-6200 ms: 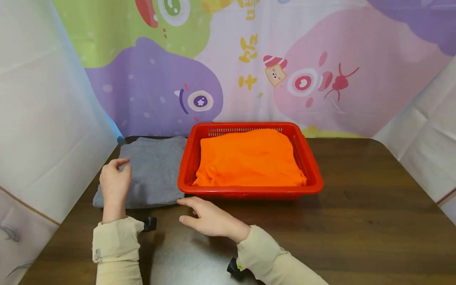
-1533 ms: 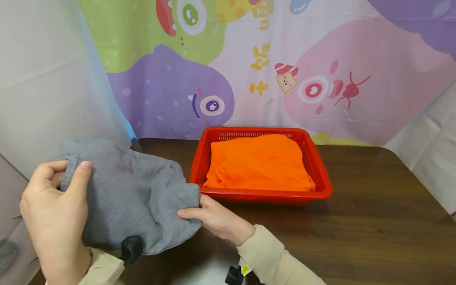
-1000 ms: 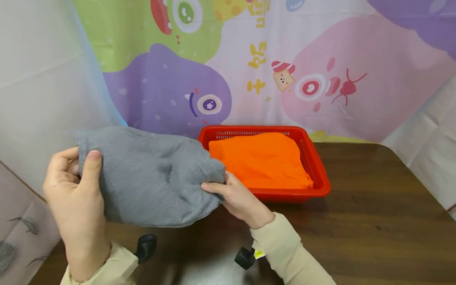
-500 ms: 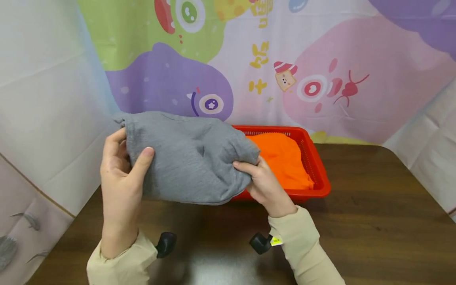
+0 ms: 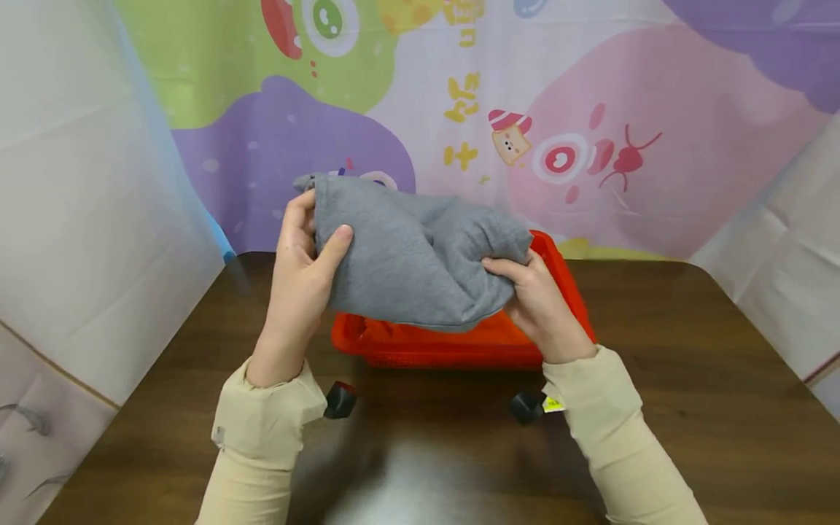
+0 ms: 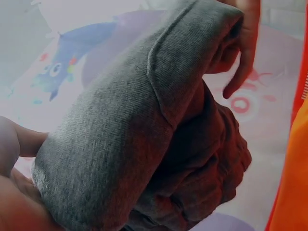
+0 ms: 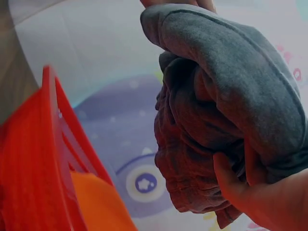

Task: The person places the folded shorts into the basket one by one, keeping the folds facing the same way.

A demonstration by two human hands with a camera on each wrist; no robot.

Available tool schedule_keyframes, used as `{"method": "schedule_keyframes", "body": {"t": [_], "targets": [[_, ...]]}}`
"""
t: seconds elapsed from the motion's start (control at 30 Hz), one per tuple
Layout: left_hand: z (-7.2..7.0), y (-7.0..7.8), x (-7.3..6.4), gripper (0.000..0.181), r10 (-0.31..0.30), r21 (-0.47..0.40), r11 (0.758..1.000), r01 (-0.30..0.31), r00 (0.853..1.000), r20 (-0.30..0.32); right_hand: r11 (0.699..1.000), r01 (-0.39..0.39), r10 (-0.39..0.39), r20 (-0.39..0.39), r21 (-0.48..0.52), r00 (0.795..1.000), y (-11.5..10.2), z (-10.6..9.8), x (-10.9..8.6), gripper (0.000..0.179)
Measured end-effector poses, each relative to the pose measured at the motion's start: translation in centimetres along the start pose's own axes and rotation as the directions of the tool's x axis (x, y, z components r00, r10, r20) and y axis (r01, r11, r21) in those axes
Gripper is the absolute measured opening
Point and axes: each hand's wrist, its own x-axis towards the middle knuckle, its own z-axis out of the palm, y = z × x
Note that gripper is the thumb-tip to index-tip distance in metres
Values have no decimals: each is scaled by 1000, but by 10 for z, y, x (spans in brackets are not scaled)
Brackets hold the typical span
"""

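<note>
A folded grey garment [image 5: 407, 248] of soft fabric is held up over the basket, its kind not clear from the folds. My left hand [image 5: 295, 292] grips its left end, thumb on the near face and fingers behind. At the other end my right hand [image 5: 545, 313] pinches the bunched fabric, thumb in front. Below is a red plastic basket [image 5: 453, 356], largely covered by the garment in the head view. Orange cloth [image 7: 103, 207] lies inside it, seen in the right wrist view. In the left wrist view the garment's underside [image 6: 183, 163] hangs in loose folds.
The basket stands on a dark brown wooden table [image 5: 689, 408], towards the back. Behind the table hangs a cartoon-printed curtain [image 5: 459, 138]. White panels [image 5: 79, 182] close off the sides. A small black device [image 5: 341, 399] sits at each wrist.
The grey garment lay flat on the table left of the basket. Both hands took hold of it and lifted it; over the last second they carried it right and up over the basket.
</note>
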Motion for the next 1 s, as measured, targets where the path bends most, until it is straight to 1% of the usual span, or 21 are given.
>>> {"method": "schedule_keyframes", "body": {"t": [0.13, 0.33, 0.47, 0.57, 0.63, 0.73, 0.8, 0.87, 0.93, 1.0], "targets": [[8, -7, 12, 44, -27, -15, 1000, 28, 998, 50, 999, -6, 4, -32, -48, 999, -8, -9, 2, 22], [17, -19, 28, 47, -63, -51, 996, 68, 994, 95, 992, -25, 11, -110, -127, 994, -17, -20, 7, 28], [20, -30, 35, 48, -102, -71, 991, 110, 990, 99, 986, -17, -10, -157, -168, 988, -19, -25, 10, 33], [23, -40, 39, 48, -131, -74, 988, 138, 987, 93, 983, -8, -25, -179, -183, 984, -18, -29, 12, 32], [25, -47, 41, 48, -155, -78, 984, 162, 984, 89, 980, -7, -32, -195, -196, 980, -16, -32, 14, 30], [28, -59, 42, 46, -193, -82, 976, 200, 978, 84, 970, -17, -36, -214, -243, 976, -10, -39, 17, 30], [30, -69, 42, 46, -234, -62, 969, 238, 970, 69, 955, -39, -29, -223, -293, 974, -5, -45, 19, 36], [32, -78, 40, 46, -282, -32, 958, 284, 958, 47, 937, -70, -12, -232, -342, 973, 0, -51, 18, 43], [34, -86, 37, 47, -339, 14, 941, 339, 940, 25, 919, -110, 14, -246, -380, 969, 6, -56, 17, 48], [35, -93, 35, 48, -390, 60, 919, 389, 921, 14, 897, -146, 38, -257, -417, 966, 11, -60, 15, 50]]}}
